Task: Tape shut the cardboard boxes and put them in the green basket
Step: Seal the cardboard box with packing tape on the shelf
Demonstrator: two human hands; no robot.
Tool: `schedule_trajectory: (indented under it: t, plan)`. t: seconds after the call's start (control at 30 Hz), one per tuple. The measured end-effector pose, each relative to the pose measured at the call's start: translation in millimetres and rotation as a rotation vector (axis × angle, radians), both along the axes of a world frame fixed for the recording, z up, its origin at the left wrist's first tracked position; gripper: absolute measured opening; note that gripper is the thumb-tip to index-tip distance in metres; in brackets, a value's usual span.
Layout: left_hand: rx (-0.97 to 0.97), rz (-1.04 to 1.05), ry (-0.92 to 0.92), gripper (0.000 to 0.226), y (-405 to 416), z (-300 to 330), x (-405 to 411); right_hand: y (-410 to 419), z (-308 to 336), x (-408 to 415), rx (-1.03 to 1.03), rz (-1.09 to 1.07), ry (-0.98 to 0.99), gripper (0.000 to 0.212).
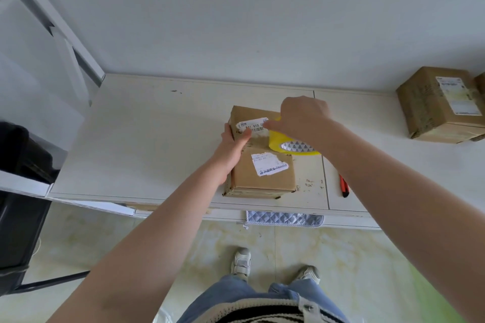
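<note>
Pinching at the yellow tape roll [291, 143], the right hand [304, 118] sits over the far right part of the cardboard box [262, 165], its fingertips curled down where the roll meets the box top; whether a free end of tape is already between them I cannot tell. On the box's left edge, the left hand [233, 147] lies with straight fingers pressing the top flat, the thumb down the side.

That box is the landmark. It rests on the white table [147, 139], near the front edge. Right of it, on the table, lies a red utility knife [344, 186], and well to the right, against the wall, stands a second cardboard box [441, 105]. No green basket shows.

Risks, as I judge them: the roll overhangs the box's right side, so a pull could tip it off. If the left hand eases, the flaps may spring up and the tape land crooked. Torn labels [269, 164] on top could keep the tape from sticking.
</note>
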State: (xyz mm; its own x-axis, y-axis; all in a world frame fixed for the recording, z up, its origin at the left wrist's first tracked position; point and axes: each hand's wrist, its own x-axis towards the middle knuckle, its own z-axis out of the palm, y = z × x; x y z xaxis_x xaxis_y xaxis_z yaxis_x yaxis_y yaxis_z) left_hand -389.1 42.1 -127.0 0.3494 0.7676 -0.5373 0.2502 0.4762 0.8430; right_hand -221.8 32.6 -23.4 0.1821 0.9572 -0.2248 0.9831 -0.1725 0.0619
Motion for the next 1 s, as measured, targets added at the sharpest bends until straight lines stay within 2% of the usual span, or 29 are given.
schedule_trajectory:
  t: [0.1, 0.17, 0.27, 0.37, 0.5, 0.6, 0.73, 0.9, 1.0]
  plan:
    - [0.107, 0.036, 0.067, 0.079, -1.9, -4.2, -1.3, 1.4, 2.6, -0.8, -0.018, 0.107, 0.024, 0.062]
    - [0.151, 0.024, 0.072, 0.069, 2.8, -12.1, -9.4, 0.6, 6.3, 5.0, -0.006, 0.174, 0.111, 0.069]
    - [0.183, 0.034, 0.091, 0.053, 5.4, -18.7, -18.5, -1.6, 10.9, 15.6, 0.014, 0.194, 0.199, 0.067]
    - [0.213, 0.042, 0.099, 0.046, 4.9, -20.2, -20.1, -6.4, 6.4, 33.4, -0.002, 0.125, 0.177, 0.064]
    - [0.199, 0.007, 0.097, 0.053, 5.6, -21.1, -18.8, -17.2, -15.6, 61.1, -0.101, 0.036, 0.101, 0.075]
    - [0.189, 0.006, 0.092, 0.051, 6.3, -22.6, -18.1, -22.7, -41.6, 70.3, -0.172, -0.084, 0.229, 0.080]
    - [0.155, -0.003, 0.060, 0.046, 6.7, -19.8, -18.7, -24.0, -66.5, 74.6, -0.200, -0.161, 0.338, 0.072]
    - [-0.039, 0.156, -0.081, 0.030, 10.1, -8.9, -13.1, -25.2, -87.9, 77.7, -0.244, -0.216, 0.459, 0.066]
    - [0.045, 0.100, 0.041, 0.041, 6.6, -12.1, -3.3, -22.7, -90.7, 79.9, -0.259, -0.214, 0.454, 0.065]
